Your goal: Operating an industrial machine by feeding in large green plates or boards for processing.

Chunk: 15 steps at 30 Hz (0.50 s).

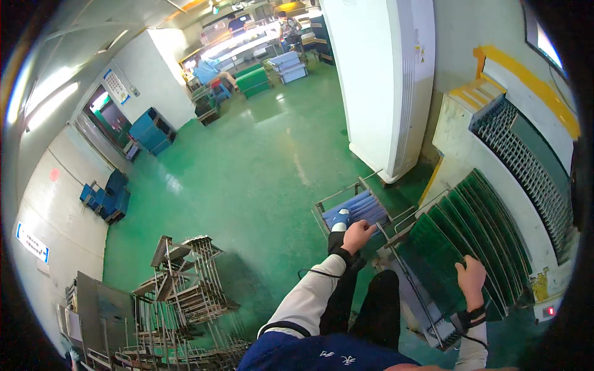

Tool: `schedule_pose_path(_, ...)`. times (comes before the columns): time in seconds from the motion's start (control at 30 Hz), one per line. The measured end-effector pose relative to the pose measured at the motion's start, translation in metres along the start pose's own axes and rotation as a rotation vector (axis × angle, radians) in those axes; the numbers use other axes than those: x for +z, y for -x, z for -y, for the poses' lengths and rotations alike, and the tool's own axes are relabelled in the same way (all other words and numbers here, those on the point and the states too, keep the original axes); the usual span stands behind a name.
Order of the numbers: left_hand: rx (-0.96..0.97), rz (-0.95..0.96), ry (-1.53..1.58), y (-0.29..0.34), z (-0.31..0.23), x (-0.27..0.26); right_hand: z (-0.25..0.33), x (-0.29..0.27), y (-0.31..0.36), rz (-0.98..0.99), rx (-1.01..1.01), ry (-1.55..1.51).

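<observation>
The person's right hand, fingers partly curled and thumb raised, is over the near part of the green boards; whether it grips one cannot be told. These boards stand fanned in a row in a metal rack at the person's right. The left hand is bent inward just beside the rack's far left corner; its fingertips are too small to tell whether they hold anything. Just past this hand, a low metal frame carries blue slats, with a blue-and-white shoe at its near side. Right of the boards is a pale machine with a bed of rollers. On the left, bare metal racks are heaped on the green floor. Beyond rise a tall white cabinet, blue bins by the left wall and, farthest, people near a brightly lit worktop.
</observation>
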<state>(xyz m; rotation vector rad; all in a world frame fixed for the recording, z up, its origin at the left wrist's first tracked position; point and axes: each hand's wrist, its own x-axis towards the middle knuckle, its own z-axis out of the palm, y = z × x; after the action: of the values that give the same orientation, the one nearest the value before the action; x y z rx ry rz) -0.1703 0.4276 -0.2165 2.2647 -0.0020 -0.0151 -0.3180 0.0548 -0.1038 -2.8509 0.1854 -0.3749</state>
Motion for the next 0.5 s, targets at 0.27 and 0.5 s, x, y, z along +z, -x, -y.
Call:
schedule_pose_path(0.27, 0.036, 0.069, 0.006, 0.006, -0.022, 0.01, 0.009, -0.004, 0.002, 0.051, 0.053, 0.016)
schedule_pose_path(0.5, 0.074, 0.04, 0.058, 0.012, -0.005, -0.006, 0.004, -0.004, -0.002, 0.025, 0.083, 0.043)
